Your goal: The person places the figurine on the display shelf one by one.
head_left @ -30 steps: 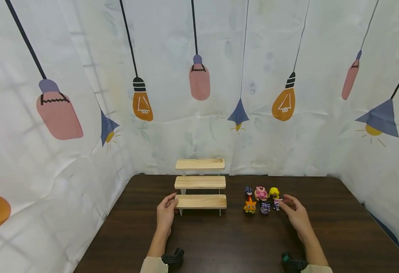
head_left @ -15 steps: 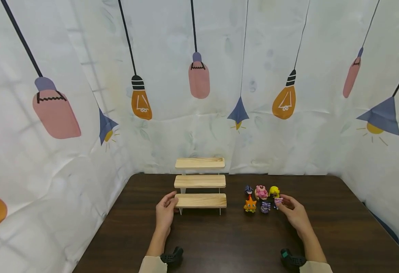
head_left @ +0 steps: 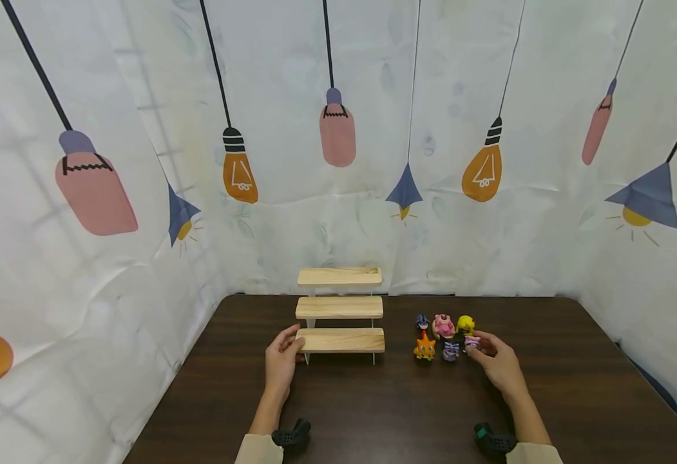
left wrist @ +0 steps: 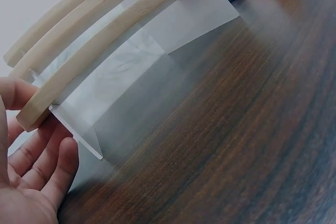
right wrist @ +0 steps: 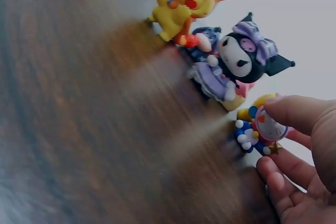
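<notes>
- The person's left hand (head_left: 280, 361) holds the stand (head_left: 339, 308): its fingers (left wrist: 62, 174) are curled round the left end of the bottom step (head_left: 341, 341), with one on top and others beneath.
- The stand is upright toward the back of the dark surface (head_left: 396, 412), left of the toys, and its three pale wooden steps rise away from the person on see-through supports.
- The right hand (head_left: 502, 368) pinches the hooded toy (right wrist: 269, 124), its thumb on the head and other fingers at the opposite side, parted only as far as the toy needs.
- The hooded toy is at the near right corner of the cluster of toys, well apart from the stand; whether its base touches the surface is hard to tell, as the right wrist view is blurred there.
- Just left of it stands the purple toy (head_left: 451, 351), which shows black ears in the right wrist view, and left of that the orange toy (head_left: 424, 348).
- Behind these, from left to right, are the blue toy (head_left: 422, 322), the pink toy (head_left: 444, 327) and the yellow toy (head_left: 466, 325).
- Each wrist wears a black band (head_left: 293, 435) below a cream sleeve (head_left: 259, 449).
- White cloth (head_left: 338, 225) printed with hanging lamps (head_left: 481, 173) surrounds the surface.
</notes>
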A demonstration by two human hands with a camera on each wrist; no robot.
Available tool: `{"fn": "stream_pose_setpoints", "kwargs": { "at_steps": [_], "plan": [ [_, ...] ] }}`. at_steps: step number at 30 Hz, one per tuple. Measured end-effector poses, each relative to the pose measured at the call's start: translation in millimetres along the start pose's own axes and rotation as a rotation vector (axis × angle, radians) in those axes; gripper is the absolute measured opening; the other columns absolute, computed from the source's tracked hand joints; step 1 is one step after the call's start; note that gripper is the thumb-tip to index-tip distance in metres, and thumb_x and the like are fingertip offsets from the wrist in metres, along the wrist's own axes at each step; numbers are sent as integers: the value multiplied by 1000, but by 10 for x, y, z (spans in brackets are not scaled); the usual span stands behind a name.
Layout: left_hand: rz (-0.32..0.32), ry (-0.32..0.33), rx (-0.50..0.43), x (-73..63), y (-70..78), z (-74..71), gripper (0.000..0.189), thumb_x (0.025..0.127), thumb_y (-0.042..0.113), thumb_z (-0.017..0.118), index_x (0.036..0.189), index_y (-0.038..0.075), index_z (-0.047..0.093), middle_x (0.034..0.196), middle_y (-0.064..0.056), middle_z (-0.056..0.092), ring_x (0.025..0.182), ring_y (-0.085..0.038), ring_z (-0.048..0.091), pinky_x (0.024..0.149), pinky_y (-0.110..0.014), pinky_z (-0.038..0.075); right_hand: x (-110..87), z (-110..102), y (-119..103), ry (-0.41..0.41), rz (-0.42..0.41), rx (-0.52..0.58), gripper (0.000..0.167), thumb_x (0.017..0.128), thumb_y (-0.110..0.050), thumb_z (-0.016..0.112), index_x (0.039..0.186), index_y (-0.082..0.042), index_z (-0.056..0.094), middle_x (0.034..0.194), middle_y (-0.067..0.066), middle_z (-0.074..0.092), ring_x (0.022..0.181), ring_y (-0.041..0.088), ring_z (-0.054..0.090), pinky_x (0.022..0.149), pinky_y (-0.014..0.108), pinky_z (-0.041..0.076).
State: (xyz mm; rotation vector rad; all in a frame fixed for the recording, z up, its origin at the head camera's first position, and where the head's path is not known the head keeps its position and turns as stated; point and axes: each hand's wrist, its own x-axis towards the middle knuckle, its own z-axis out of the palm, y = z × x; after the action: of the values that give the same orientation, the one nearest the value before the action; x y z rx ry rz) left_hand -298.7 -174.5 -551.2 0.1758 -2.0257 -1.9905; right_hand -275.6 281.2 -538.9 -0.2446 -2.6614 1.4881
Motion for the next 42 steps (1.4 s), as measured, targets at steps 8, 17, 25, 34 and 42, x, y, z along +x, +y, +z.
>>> {"fn": "stream_pose_setpoints", "kwargs": {
  "at_steps": [8,17,25,34,42],
  "plan": [
    [-7,-1,-2,4,-1,-2,41,96,9,70,135,2,64,100,-3,73,79,-7,64,67,-28,57,-23,36,-13,34,-23,-26,55,98,-34,70,142,-4,57,133,25,60,120,38,57,94,48,49],
    [0,-3,-14,17,-5,18,40,95,7,70,134,1,65,101,-6,73,78,-8,65,67,-27,57,-4,37,7,53,-22,-20,52,98,-32,70,141,-6,58,132,23,61,118,36,58,90,39,48],
    [15,7,-9,9,-15,16,40,95,7,70,134,-1,65,97,-5,73,76,-7,65,66,-28,58,1,37,2,90,-29,9,49,98,-31,70,140,-8,60,128,19,62,114,31,57,84,27,47],
    [19,8,-14,-5,0,22,39,95,6,70,133,0,65,97,-6,72,76,-7,64,66,-27,57,-1,16,-44,151,-68,49,44,98,-28,71,136,-8,63,126,18,64,103,11,56,78,14,48],
    [25,7,-24,-10,5,10,38,94,5,70,132,2,67,96,-6,71,75,-7,64,65,-27,58,-53,-59,-176,145,-115,74,46,98,-32,70,137,-9,62,124,17,63,99,9,57,76,19,51]
  ]
}}
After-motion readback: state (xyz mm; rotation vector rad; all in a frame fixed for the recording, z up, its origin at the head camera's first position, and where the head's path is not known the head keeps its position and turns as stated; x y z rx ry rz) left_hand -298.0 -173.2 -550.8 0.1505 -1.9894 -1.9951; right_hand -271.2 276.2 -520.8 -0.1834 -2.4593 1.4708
